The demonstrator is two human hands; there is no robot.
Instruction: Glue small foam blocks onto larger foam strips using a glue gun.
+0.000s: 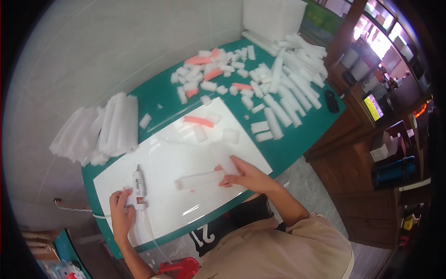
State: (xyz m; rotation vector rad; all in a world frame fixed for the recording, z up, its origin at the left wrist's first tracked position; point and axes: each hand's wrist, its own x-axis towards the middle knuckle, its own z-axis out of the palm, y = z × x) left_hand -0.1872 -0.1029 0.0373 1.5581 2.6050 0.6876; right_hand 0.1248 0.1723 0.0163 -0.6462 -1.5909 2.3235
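Head view: two hands in frame, both the wearer's. Left hand (121,210) is closed around the grip of one white plastic hot glue gun (139,189), which rests on the white rectangular sheet (172,158) with its nozzle end pointing away from the person. One thin white cable (76,210) runs off from the gun's handle past the worktop edge to the left.

Right hand (246,174) has its fingers curled lightly over the end of one long white foam block (200,180); a second, blurred foam piece (223,158) stands tilted at its fingertips. The block lies flat on the sheet, roughly level, well apart from the glue gun, looks pale and soft-edged with a squared section.

Also on the sheet: one pink foam strip (199,121) and about four small white foam cubes near its far edge.

The green worktop (302,135) carries one stack of white foam sheets (100,132) at left, a scatter of small white and pink foam offcuts (211,74) at the far side (too many to count, at least four pink), and a heap of long white foam bars (290,79) at right. One small black object (331,101) sits near the right edge; kind unclear.
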